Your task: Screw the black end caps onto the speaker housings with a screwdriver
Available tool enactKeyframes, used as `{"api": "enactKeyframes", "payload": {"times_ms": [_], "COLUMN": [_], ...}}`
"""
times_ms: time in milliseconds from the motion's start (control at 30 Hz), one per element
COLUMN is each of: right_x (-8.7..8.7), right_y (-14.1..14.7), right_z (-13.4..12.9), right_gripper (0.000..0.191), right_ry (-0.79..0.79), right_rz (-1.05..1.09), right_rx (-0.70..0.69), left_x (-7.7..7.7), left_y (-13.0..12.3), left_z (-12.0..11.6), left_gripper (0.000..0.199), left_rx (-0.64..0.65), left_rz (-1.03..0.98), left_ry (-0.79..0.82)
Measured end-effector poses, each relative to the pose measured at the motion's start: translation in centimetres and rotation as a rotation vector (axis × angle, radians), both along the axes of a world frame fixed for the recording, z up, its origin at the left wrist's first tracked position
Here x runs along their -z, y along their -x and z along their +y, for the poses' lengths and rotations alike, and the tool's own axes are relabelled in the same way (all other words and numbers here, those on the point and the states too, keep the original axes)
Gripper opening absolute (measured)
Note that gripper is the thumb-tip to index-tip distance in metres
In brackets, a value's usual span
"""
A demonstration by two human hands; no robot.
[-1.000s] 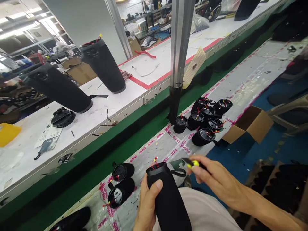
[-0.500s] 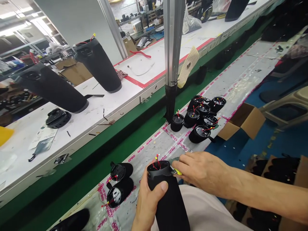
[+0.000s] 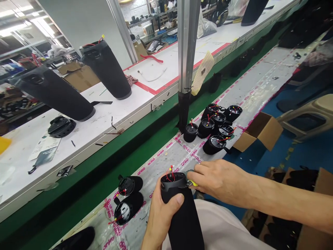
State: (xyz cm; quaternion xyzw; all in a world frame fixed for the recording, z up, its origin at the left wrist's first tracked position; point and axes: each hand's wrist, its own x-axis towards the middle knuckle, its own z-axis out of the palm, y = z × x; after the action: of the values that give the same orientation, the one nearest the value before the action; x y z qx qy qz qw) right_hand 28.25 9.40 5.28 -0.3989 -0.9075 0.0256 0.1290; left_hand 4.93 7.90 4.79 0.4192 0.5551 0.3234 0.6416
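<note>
My left hand (image 3: 162,211) is wrapped round a black cylindrical speaker (image 3: 183,217), its thumb lying across the fabric near the top. The speaker leans slightly, open end up, and red wires with a yellow connector (image 3: 171,169) stick out of it. At the right side of its rim, my right hand (image 3: 208,178) is closed on a small yellow-handled tool (image 3: 191,183) with a greyish tip. The fingers hide most of the tool, so its exact kind cannot be made out. Its tip is at the rim.
Several open black speaker bodies (image 3: 191,132) stand ahead on the plastic-covered bench (image 3: 166,152); two more (image 3: 130,184) lie to the left. A metal post (image 3: 187,45) rises beside the white worktable (image 3: 99,111), where tall speakers (image 3: 108,69) stand. A cardboard box (image 3: 269,130) sits at right.
The view has shifted slightly. My right hand and the yellow tool have moved a little up along the speaker's rim; my left hand keeps the same grip.
</note>
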Motion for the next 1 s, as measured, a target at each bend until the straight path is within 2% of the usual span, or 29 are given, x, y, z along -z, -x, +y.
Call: {"api": "enactKeyframes", "payload": {"times_ms": [267, 567, 667, 767, 833, 900, 1000], "right_x": [-0.1, 0.0, 0.4, 0.5, 0.4, 0.1, -0.2], "right_y": [0.2, 0.4, 0.4, 0.2, 0.0, -0.1, 0.1], "right_z": [-0.5, -0.6, -0.2, 0.5, 0.8, 0.9, 0.7], "right_gripper": [0.010, 0.014, 0.007, 0.025, 0.030, 0.031, 0.029], "right_ry": [-0.020, 0.062, 0.107, 0.281, 0.386, 0.390, 0.278], "right_rz": [-0.061, -0.188, -0.100, 0.141, 0.253, 0.244, 0.109], "right_rx": [0.024, -0.010, -0.029, -0.049, 0.013, 0.067, 0.030], "left_x": [-0.9, -0.6, -0.5, -0.2, 0.0, 0.1, 0.1], "left_y": [-0.1, -0.3, -0.3, -0.1, 0.1, 0.3, 0.3], "left_z": [-0.5, -0.8, -0.8, -0.6, -0.6, -0.6, -0.7], "left_gripper": [0.075, 0.072, 0.074, 0.074, 0.072, 0.072, 0.077], "left_rx": [-0.011, -0.048, -0.076, -0.059, -0.052, -0.070, -0.089], "left_rz": [0.156, 0.238, 0.207, 0.068, 0.017, 0.048, 0.125], "left_ry": [-0.047, -0.047, -0.064, -0.032, 0.000, 0.008, -0.009]}}
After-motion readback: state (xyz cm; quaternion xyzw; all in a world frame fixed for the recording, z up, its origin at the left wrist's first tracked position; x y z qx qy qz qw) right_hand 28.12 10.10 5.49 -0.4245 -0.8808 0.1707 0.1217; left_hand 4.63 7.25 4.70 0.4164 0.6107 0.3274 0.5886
